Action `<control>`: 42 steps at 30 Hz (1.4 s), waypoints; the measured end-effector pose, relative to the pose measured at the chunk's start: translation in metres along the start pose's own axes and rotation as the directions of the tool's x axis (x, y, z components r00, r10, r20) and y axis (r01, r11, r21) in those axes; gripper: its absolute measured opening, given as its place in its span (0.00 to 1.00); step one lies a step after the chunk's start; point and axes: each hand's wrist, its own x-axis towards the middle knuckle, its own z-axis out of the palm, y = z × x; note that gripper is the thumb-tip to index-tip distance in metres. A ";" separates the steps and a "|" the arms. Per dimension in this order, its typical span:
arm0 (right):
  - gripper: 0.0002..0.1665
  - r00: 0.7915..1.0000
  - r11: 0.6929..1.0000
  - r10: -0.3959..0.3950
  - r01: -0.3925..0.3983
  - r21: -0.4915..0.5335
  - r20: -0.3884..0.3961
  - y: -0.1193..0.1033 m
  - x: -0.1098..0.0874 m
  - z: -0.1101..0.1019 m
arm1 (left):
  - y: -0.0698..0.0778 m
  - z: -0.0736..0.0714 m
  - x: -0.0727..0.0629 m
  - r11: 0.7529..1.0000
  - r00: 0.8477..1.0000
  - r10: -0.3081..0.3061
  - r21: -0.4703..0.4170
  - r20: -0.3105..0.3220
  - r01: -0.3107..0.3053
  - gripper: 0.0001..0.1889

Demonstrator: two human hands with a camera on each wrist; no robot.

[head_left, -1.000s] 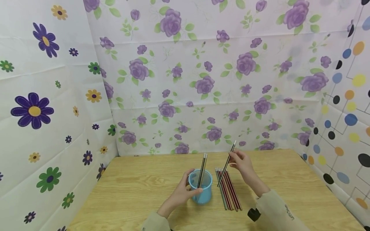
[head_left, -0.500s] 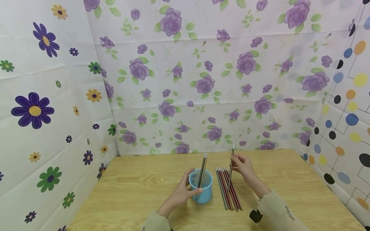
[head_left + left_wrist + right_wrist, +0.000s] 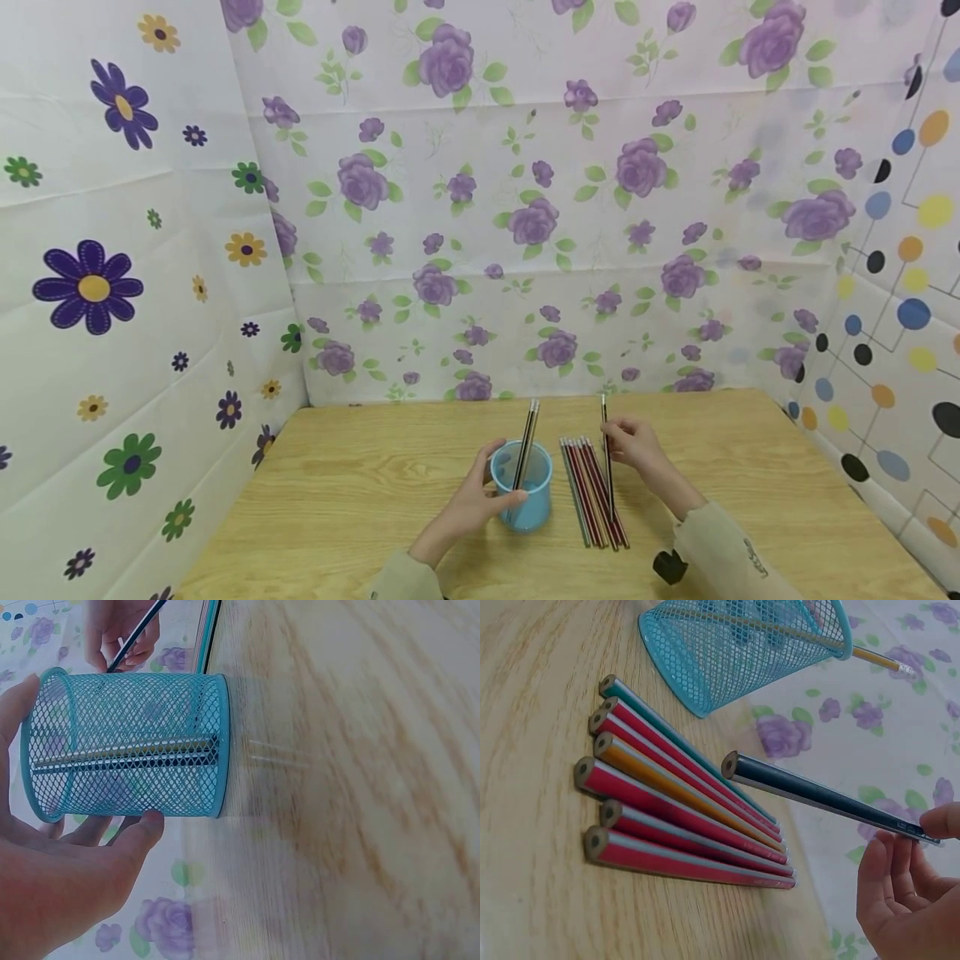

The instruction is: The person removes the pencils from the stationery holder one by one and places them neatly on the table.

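Note:
A light-blue mesh pencil cup point(image 3: 534, 511) stands upright on the table, with my left hand point(image 3: 471, 502) curled around its left side. Black-striped pencils point(image 3: 527, 429) lean inside it, their white-tipped ends above the rim. To the cup's right, my right hand point(image 3: 633, 444) pinches a dark pencil point(image 3: 817, 796) near its upper end. This pencil hangs steeply over the right side of a row of pencils. In the right wrist view the row holds several red pencils point(image 3: 682, 862), a yellow pencil point(image 3: 667, 780) and a green pencil point(image 3: 682, 742), lying side by side.
The wood-grain table point(image 3: 360, 483) reaches back to a flowered cloth point(image 3: 450, 208). Patterned cloths also hang at left and right. A small black object point(image 3: 670, 567) sits by the right sleeve point(image 3: 723, 542).
My right hand has moved slightly right and down, swinging the dark pencil from a leftward slant to nearly vertical over the row's right side. The left hand and cup have stayed put.

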 end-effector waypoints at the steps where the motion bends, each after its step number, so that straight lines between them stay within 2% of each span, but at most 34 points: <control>1: 0.12 1.000 1.000 0.007 -0.007 -0.009 0.003 0.001 0.000 0.000 | 0.000 0.000 0.000 1.000 1.000 0.000 0.000 -0.002 0.000 0.43; 8: 0.22 0.998 0.997 0.052 -0.050 -0.066 0.022 0.005 0.000 -0.002 | 0.001 0.000 0.000 1.000 1.000 -0.002 -0.007 0.004 0.002 0.44; 17: 0.20 0.994 0.984 0.094 -0.085 -0.154 0.052 0.012 0.001 -0.002 | -0.001 0.000 0.001 1.000 1.000 -0.007 -0.016 -0.003 0.007 0.43; 24: 0.18 0.995 0.958 0.085 -0.065 -0.280 0.059 0.018 0.001 -0.004 | -0.002 0.000 0.001 1.000 1.000 -0.014 -0.013 -0.008 0.014 0.45; 36: 0.13 0.995 0.905 0.101 -0.082 -0.418 0.025 0.027 0.004 0.000 | -0.004 0.000 0.001 1.000 1.000 -0.006 -0.015 -0.012 0.006 0.43; 42: 0.13 0.995 0.895 0.096 -0.080 -0.439 0.014 0.026 0.003 0.003 | -0.005 0.000 0.001 1.000 1.000 0.002 -0.013 -0.010 -0.002 0.44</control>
